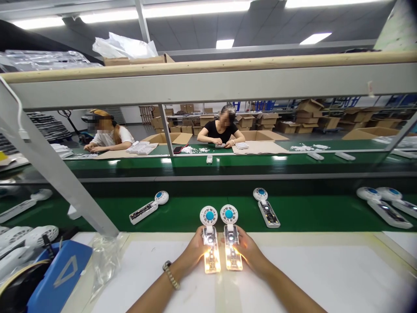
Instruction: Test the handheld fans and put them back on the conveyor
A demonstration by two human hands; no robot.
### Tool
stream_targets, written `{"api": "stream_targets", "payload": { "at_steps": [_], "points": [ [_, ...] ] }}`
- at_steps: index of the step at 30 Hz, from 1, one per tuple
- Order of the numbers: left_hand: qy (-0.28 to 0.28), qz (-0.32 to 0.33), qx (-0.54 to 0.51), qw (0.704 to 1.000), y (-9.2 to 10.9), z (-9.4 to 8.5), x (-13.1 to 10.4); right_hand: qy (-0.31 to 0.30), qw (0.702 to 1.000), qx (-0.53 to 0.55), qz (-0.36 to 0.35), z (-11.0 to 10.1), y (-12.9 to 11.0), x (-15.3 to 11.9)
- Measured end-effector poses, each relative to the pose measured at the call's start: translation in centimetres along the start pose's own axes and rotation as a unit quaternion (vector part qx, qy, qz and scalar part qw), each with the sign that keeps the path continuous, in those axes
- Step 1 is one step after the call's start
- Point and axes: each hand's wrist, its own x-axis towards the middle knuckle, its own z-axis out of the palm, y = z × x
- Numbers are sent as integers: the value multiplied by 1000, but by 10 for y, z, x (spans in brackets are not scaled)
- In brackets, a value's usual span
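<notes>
While both hands are up over the white bench (156, 265), each one's got a small fan-like unit, lit up warm yellow at the lower end. The left hand (194, 250) pinches the left unit (211, 250) by its clear body, thumb along the side, and the right hand (247, 251) does the same with the right unit (232, 250) — the other fingers are mostly tucked behind, so can't tell exactly how they sit. Both units are upright, side by side with a slim gap, near the middle of the bench's far edge, round white heads with blue centers on top. There's a beaded bracelet (171, 275) on the left wrist.

Just past that edge runs a green belt (205, 193) with a loose unit (150, 208) lying tilted to the left, another one (266, 208) to the right, plus a couple more at the far right. Blue bin (60, 278) and a crumpled clear bag (106, 261) are at the bench's left edge. Across the belt, two people are bent over small white parts — faces blurred.
</notes>
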Motion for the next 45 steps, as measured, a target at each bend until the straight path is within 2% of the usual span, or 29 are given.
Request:
{"api": "stream_targets", "payload": {
  "at_steps": [6,12,16,23,30,37,45],
  "points": [
    [1,4,-12,1000,-7,-4,2,-5,1000,4,-10,-4,8,3],
    [-2,7,-14,1000,-6,-4,3,0,1000,10,3,0,1,1],
    [-10,8,-5,1000,-6,-5,4,-4,1000,15,-18,-1,5,2],
    [7,19,-2,1000,-4,-1,1,-12,999,21,-35,-6,13,5],
    [-18,8,-8,1000,-5,-4,2,-4,999,24,-25,-5,9,2],
    [-17,7,-11,1000,-6,-5,3,11,1000,15,-21,-5,10,3],
    [-13,9,-9,1000,-4,-4,2,-7,999,20,-23,-4,6,2]
  ]
}}
